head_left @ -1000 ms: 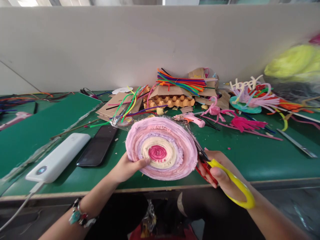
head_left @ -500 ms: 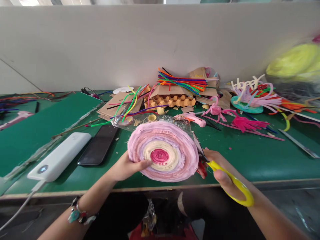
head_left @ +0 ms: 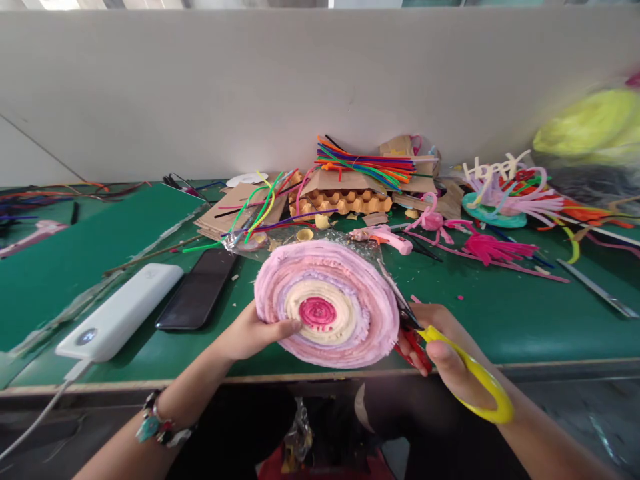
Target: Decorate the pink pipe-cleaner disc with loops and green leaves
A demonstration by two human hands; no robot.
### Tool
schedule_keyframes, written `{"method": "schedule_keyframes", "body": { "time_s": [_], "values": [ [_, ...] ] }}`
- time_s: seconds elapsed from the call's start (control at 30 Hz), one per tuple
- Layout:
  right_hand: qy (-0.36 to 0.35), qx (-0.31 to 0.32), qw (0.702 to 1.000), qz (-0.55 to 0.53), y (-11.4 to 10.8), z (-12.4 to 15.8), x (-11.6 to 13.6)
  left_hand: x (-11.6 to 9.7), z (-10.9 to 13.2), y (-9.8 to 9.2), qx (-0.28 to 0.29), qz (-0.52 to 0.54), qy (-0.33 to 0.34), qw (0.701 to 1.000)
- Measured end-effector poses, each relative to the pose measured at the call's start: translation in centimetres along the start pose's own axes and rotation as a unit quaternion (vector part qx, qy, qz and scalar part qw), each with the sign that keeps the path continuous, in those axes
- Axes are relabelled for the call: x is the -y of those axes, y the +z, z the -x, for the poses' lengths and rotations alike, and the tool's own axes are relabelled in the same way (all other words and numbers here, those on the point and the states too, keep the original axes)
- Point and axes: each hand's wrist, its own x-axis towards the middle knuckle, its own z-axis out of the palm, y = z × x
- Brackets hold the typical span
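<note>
My left hand (head_left: 257, 335) grips the left edge of a round coiled disc (head_left: 345, 343), its thumb lying on the front face. The disc looks fuzzy, like wound pipe cleaners, with a dark pink centre, then cream, lilac and pale pink rings. It is held tilted up at the table's front edge. At its right rim, my right hand (head_left: 440, 340) is closed on scissors (head_left: 480, 383) with a yellow handle loop and a red one. The blades run beside and partly behind the disc's right edge, so I cannot tell whether they touch it.
On the green table (head_left: 500, 320) lie a white power bank (head_left: 123, 310) with a cable and a black phone (head_left: 197, 290). Behind are an egg carton (head_left: 345, 202), bundled pipe cleaners (head_left: 363, 161), a pink glue gun (head_left: 387, 237) and pink fuzzy shapes (head_left: 495, 247). A metal blade (head_left: 597, 287) lies right.
The scissors have shifted slightly right and down and look a little wider apart, with more of the red handle showing. The disc has barely moved.
</note>
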Motion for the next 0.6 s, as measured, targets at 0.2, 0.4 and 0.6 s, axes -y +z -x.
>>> {"method": "schedule_keyframes", "body": {
  "time_s": [0.2, 0.4, 0.6],
  "values": [
    [-0.041, -0.019, 0.996, 0.071, -0.1, -0.2, 0.0, -0.3, 0.0, -0.3, -0.017, 0.0, -0.005, 1.0],
    [-0.046, -0.018, 0.995, 0.084, 0.1, -0.2, 0.1, -0.4, 0.1, -0.3, -0.018, -0.01, -0.001, 1.0],
    [-0.111, -0.058, 0.983, 0.135, -0.4, 0.2, -1.2, -0.4, 0.0, -0.1, 0.028, -0.017, -0.004, 0.999]
  ]
}}
